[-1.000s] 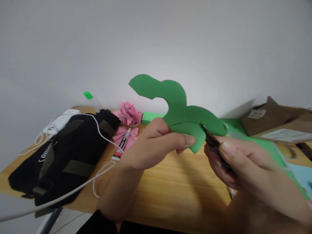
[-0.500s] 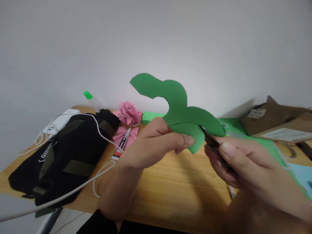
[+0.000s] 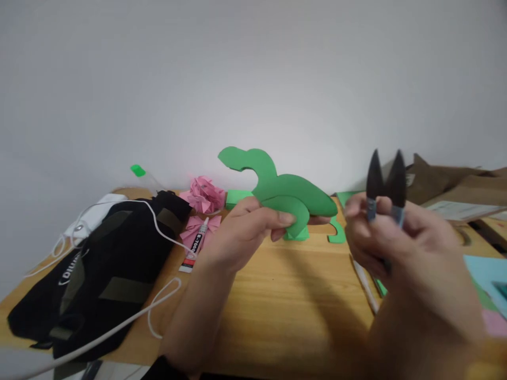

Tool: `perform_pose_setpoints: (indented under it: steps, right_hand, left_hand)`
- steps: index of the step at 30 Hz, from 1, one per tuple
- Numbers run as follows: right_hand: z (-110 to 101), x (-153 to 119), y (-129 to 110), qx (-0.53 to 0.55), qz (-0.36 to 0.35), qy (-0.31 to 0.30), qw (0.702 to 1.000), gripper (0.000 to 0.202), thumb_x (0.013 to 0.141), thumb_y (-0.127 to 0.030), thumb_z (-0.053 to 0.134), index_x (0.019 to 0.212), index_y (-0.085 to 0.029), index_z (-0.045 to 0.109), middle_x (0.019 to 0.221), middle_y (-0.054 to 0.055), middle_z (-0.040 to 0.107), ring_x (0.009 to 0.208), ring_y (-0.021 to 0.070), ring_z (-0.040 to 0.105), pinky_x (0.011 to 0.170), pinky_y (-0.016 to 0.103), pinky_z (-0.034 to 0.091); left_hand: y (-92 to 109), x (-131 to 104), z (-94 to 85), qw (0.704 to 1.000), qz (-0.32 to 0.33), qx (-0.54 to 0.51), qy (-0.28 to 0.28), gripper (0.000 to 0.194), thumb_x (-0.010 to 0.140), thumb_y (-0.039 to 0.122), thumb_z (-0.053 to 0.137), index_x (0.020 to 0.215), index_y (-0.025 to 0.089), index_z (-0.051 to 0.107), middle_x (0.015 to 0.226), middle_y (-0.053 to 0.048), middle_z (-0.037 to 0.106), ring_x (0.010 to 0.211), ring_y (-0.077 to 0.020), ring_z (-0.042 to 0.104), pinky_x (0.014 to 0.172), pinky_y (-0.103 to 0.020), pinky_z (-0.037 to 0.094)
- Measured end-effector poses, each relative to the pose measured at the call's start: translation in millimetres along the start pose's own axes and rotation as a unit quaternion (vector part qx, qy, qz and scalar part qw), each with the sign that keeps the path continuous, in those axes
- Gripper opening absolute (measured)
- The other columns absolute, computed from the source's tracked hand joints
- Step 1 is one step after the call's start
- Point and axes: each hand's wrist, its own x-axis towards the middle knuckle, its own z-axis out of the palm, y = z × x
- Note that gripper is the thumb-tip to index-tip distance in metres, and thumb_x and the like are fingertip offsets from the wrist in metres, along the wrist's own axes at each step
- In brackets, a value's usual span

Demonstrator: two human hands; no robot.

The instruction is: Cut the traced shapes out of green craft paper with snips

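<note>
My left hand (image 3: 253, 227) pinches a curved green paper cutout (image 3: 285, 190) between thumb and fingers, above the middle of the table. One lobe of the paper curls up to the left, another points right, and a lower flap lies under my thumb. To the right, my right hand (image 3: 400, 248) is closed around a pair of scissors (image 3: 386, 184). Their two dark blades point up and stand apart, away from the paper. The scissors' handles are mostly hidden in my palm. A green paper scrap (image 3: 336, 232) lies on the table behind, between my hands.
Pink folded paper flowers (image 3: 204, 194) and a glue tube (image 3: 195, 245) sit left. A black bag (image 3: 119, 264) and a white cable (image 3: 154, 203) cover the table's left side. Right are a cardboard box (image 3: 463, 184), a white pen-like stick (image 3: 366, 285) and light-blue paper (image 3: 483, 274).
The scissors have come out of the cut in the green paper and moved right, with blades now upright and apart. My left hand has lowered the paper slightly.
</note>
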Motion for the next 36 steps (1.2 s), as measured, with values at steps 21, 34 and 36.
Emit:
perform_pose_setpoints:
  steps: [21,34,36]
  right_hand:
    - [1,3,2,-0.062,-0.071,0.026,0.995,0.018,0.083,-0.018,0.077,0.069,-0.025,0.070,0.055,-0.005,0.052,0.045,0.0095,0.038,0.040,0.026,0.029]
    - [10,3,1,0.024,-0.059,0.085,0.994,0.019,0.083,-0.014,0.075,0.068,-0.025,0.070,0.049,-0.008,0.042,0.039,0.0068,0.031,0.044,0.028,0.032]
    - [12,3,1,0.028,-0.055,0.100,0.993,0.018,0.082,-0.014,0.076,0.068,-0.025,0.070,0.048,-0.009,0.039,0.037,0.0064,0.030,0.044,0.028,0.031]
  left_hand:
    - [0,1,12.7,0.983,-0.034,0.167,-0.070,0.030,0.078,0.030,0.059,0.050,0.020,0.055,0.058,-0.003,0.067,0.066,-0.0186,0.059,0.067,-0.031,0.044]
    - [-11,-6,19.5,0.956,0.147,0.252,0.024,0.037,0.094,0.027,0.057,0.059,0.020,0.064,0.076,-0.002,0.061,0.083,-0.0154,0.058,0.082,-0.031,0.045]
    - [-12,-6,20.9,0.954,0.159,0.251,0.036,0.038,0.095,0.026,0.056,0.058,0.020,0.060,0.071,-0.001,0.057,0.082,-0.0150,0.055,0.080,-0.030,0.045]
